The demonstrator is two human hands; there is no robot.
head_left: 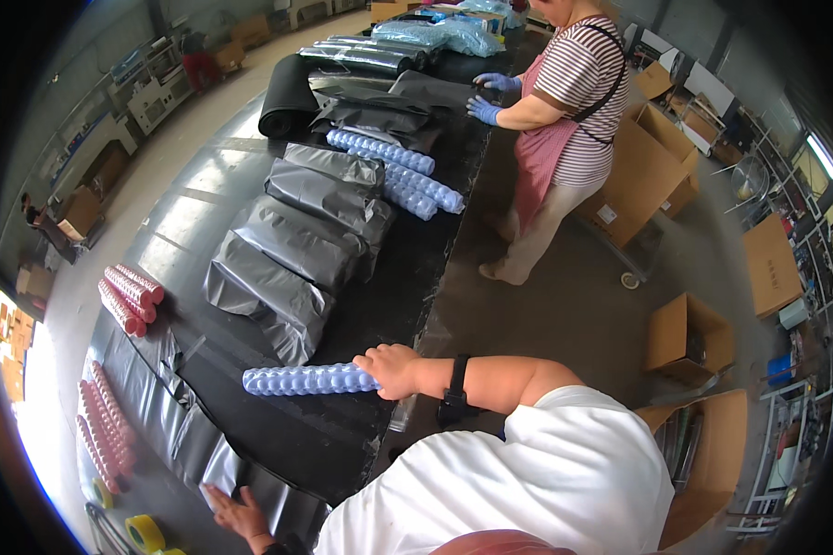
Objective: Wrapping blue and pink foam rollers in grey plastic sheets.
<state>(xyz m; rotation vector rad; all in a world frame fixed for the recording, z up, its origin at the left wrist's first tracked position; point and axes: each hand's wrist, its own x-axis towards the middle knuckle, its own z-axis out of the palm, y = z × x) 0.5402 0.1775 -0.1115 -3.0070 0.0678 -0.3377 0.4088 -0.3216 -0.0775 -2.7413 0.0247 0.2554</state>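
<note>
My right hand (391, 370) is closed around one end of a blue bumpy foam-like roll (310, 380), which lies level over the dark table. My left hand (238, 514), fingers spread, is over a silver-grey plastic bag (217, 462) at the near left; whether it touches the bag I cannot tell. Beyond the blue roll lie several filled grey plastic bags (292, 245) side by side. More blue bumpy rolls (407, 180) rest past them. Pink bumpy rolls are grouped at the left, one bundle (131, 298) farther off and another (105, 425) nearer.
Yellow tape rolls (144, 534) sit at the near left edge. A co-worker in blue gloves (484, 111) stands at the table's far right side, beside black bags (379, 116) and a thick black roll (289, 97). Cardboard boxes (690, 338) stand on the floor at the right.
</note>
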